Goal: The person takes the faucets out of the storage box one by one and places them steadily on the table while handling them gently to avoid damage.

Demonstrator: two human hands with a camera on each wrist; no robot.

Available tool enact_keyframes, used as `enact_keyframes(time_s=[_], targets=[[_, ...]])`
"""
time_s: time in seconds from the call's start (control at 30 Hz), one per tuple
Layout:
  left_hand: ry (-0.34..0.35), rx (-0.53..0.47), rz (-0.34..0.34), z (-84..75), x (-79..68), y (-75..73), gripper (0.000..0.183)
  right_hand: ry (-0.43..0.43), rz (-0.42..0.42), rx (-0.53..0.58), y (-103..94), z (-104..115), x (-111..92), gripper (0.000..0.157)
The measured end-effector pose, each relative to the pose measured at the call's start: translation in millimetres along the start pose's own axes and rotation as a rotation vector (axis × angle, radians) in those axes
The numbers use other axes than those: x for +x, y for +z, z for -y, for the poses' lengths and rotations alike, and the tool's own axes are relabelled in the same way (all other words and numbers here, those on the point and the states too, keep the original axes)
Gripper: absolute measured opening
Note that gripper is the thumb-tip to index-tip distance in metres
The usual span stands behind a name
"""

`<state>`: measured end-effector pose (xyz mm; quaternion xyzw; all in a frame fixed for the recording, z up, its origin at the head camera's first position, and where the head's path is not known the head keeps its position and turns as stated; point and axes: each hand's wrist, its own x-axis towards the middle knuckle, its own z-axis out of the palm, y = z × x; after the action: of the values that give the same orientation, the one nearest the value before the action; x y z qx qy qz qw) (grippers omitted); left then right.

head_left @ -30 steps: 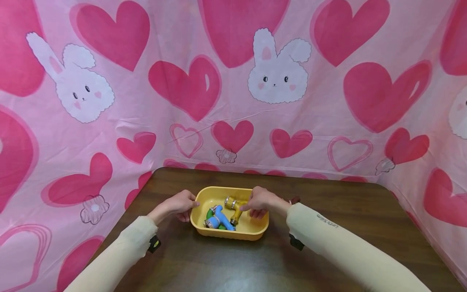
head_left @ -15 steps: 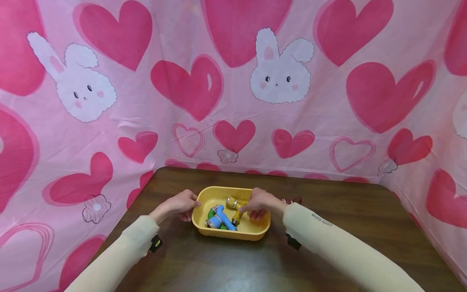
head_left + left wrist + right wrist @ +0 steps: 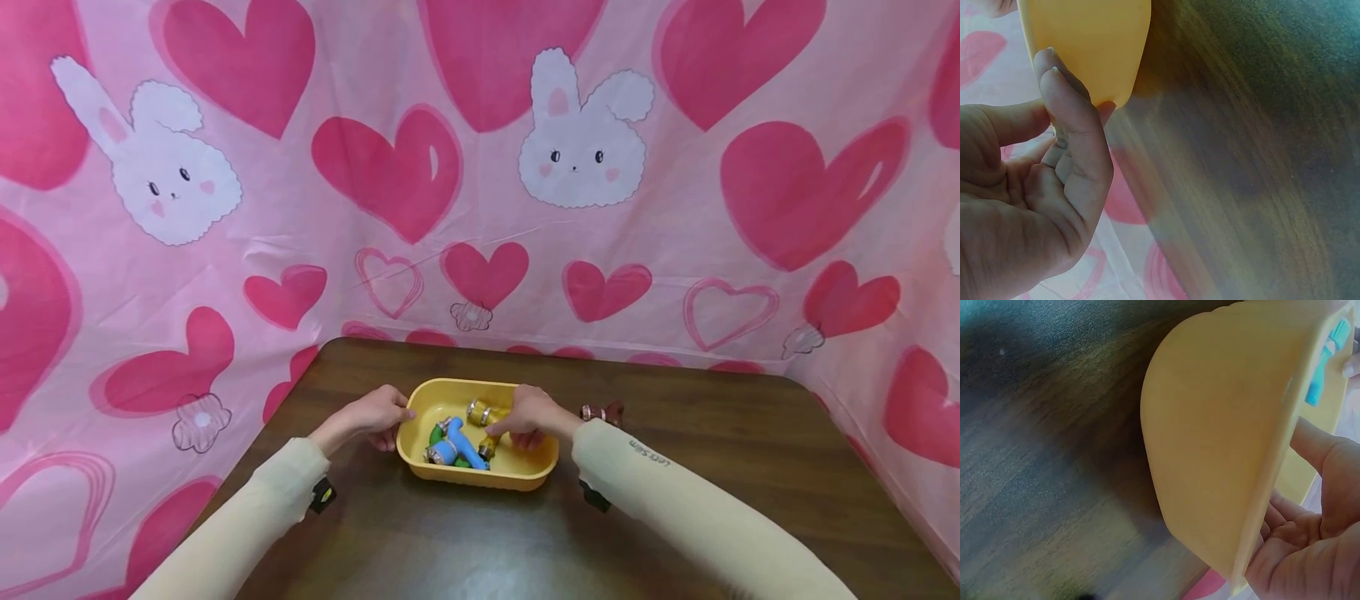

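Note:
A yellow plastic tub [image 3: 480, 478] sits on the dark wooden table. My left hand [image 3: 381, 414] pinches its left end, the thumb over the rim and the fingers against the outer wall [image 3: 1094, 44]. Inside lie a blue tap-shaped piece [image 3: 463, 443], a green piece [image 3: 437, 434] partly under it, and a yellow tap-shaped piece [image 3: 477, 411] with a ribbed collar. My right hand [image 3: 531, 415] reaches over the right end, its loosely bent fingers inside the tub. Its thumb overlaps the yellow piece in the head view, while the right wrist view shows nothing between thumb and fingers.
A dark red-brown piece [image 3: 616, 410] with a shiny ring lies on the table [image 3: 712, 450] to the right of the tub, partly behind the right sleeve [image 3: 675, 487]. Pink cloth [image 3: 420, 333] with hearts and rabbits hangs behind and beside the table.
My right forearm has shifted a little left, uncovering more of the red-brown piece. The whole head view has drifted slightly. My left hand stays on the tub's rim.

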<state>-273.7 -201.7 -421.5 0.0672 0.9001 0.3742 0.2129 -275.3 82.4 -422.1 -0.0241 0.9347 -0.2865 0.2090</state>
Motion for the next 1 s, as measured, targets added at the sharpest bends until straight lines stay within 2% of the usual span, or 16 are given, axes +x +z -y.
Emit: enact_keyframes(time_s=[0.4, 1.0], targets=[[0.000, -0.008, -0.002, 2.1, 1.4, -0.6, 0.020, -0.014, 0.007, -0.016, 9.4, 2.2, 8.4, 0.043], [-0.005, -0.019, -0.001, 2.0, 2.1, -0.2, 0.020, 0.017, 0.005, 0.002, 7.6, 6.8, 1.8, 0.041]])
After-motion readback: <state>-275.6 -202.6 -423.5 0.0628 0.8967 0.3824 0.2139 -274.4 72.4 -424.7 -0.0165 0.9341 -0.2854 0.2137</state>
